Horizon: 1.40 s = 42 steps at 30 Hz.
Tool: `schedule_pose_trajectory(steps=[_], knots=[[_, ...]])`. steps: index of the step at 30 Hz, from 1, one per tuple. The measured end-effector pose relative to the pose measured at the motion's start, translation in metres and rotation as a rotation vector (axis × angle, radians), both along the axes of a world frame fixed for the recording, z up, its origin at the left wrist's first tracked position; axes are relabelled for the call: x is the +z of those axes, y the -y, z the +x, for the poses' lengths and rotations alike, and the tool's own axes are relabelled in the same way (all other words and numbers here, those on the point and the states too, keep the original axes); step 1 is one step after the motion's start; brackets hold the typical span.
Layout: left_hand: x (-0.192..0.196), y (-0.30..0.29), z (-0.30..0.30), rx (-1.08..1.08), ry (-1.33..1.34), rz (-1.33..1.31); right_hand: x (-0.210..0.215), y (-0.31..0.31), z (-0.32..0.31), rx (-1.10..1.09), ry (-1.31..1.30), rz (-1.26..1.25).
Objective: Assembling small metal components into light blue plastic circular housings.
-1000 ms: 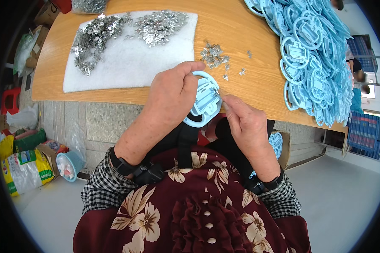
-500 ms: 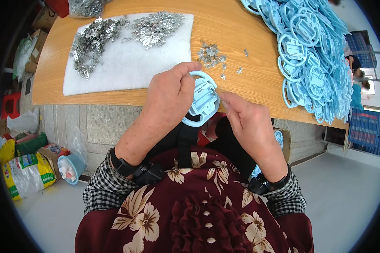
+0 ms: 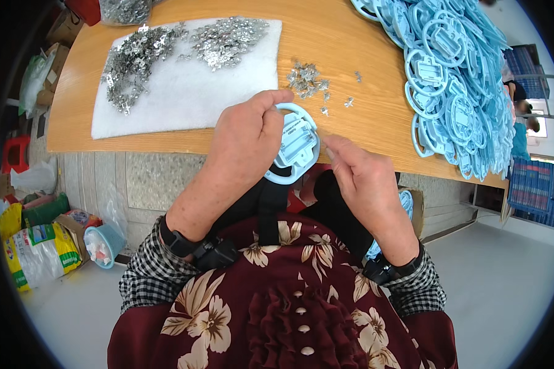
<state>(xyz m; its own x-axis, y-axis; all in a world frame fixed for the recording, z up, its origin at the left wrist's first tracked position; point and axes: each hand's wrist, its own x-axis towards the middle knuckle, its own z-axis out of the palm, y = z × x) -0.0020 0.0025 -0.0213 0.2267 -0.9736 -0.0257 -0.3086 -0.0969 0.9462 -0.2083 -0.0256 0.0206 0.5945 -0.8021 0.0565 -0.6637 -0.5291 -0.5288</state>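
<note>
Presently, my right hand point(image 3: 366, 181) stands at or just beside the right rim of the light-blue plastic frame point(image 3: 298, 147), its fingertips drawn slightly outward from where they lie half a second earlier; I read this as a slight easing of the work on that side. My left hand point(image 3: 249, 135) clasps the frame's left side, fingers closed, over the near edge of the tabletop point(image 3: 332, 37); whether my right thumb and forefinger pinch anything, I cannot tell. Toward the tabletop's left edge lies a white pad point(image 3: 166, 104) bearing two piles of silver clips point(image 3: 228, 40); loose clips point(image 3: 306, 80) lie beyond its right edge. A heap of similar frames point(image 3: 446, 80) lines the tabletop's right edge. Left of the tabletop, a pale-blue bucket point(image 3: 104, 246) and a red stool point(image 3: 15, 154) stand on the floor point(image 3: 166, 178).
</note>
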Motion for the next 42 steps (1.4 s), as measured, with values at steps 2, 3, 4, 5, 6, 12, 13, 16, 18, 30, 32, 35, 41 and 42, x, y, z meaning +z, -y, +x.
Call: schedule_pose_trajectory(steps=[2,3,4,5,6,12,13,16,18,30,32,35,41,42], knots=[[0.0,0.0,0.0,-0.003,0.011,-0.007,-0.002,0.002,0.002,0.018,0.009,-0.021],[0.0,-0.001,0.0,-0.002,0.012,0.001,-0.003,0.003,0.002,0.027,0.014,-0.032],[0.0,-0.001,0.0,-0.002,0.011,0.007,-0.003,0.003,0.003,0.03,0.019,-0.031],[0.0,-0.001,0.001,-0.001,0.001,0.008,-0.002,0.003,0.003,0.033,0.023,-0.03],[0.001,-0.001,0.001,-0.001,-0.009,0.009,-0.002,0.003,0.004,0.035,0.028,-0.029],[0.0,-0.001,0.0,-0.002,0.023,-0.017,0.016,0.0,0.011,0.048,-0.131,-0.135],[-0.001,-0.002,-0.001,-0.009,0.035,-0.029,0.019,-0.001,0.014,0.066,-0.18,-0.161],[0.0,0.0,0.0,0.006,0.034,-0.003,0.024,0.003,0.017,0.115,-0.256,-0.216],[0.001,-0.003,-0.001,0.006,0.021,0.003,0.022,0.008,0.014,0.146,-0.213,-0.225],[0.0,-0.002,0.0,0.005,-0.051,0.047,0.013,-0.005,0.003,0.073,-0.298,-0.084],[0.004,-0.004,0.003,-0.005,-0.141,0.047,0.009,-0.005,-0.007,0.053,-0.171,-0.035],[0.007,-0.008,0.0,-0.019,-0.305,-0.021,-0.001,-0.002,-0.017,-0.113,0.125,0.216],[0.021,-0.013,-0.016,-0.079,-0.448,-0.056,0.003,0.007,-0.015,-0.235,0.75,0.923],[0.022,-0.013,-0.016,-0.096,-0.46,-0.057,0.003,0.009,-0.017,-0.228,0.788,0.982]])
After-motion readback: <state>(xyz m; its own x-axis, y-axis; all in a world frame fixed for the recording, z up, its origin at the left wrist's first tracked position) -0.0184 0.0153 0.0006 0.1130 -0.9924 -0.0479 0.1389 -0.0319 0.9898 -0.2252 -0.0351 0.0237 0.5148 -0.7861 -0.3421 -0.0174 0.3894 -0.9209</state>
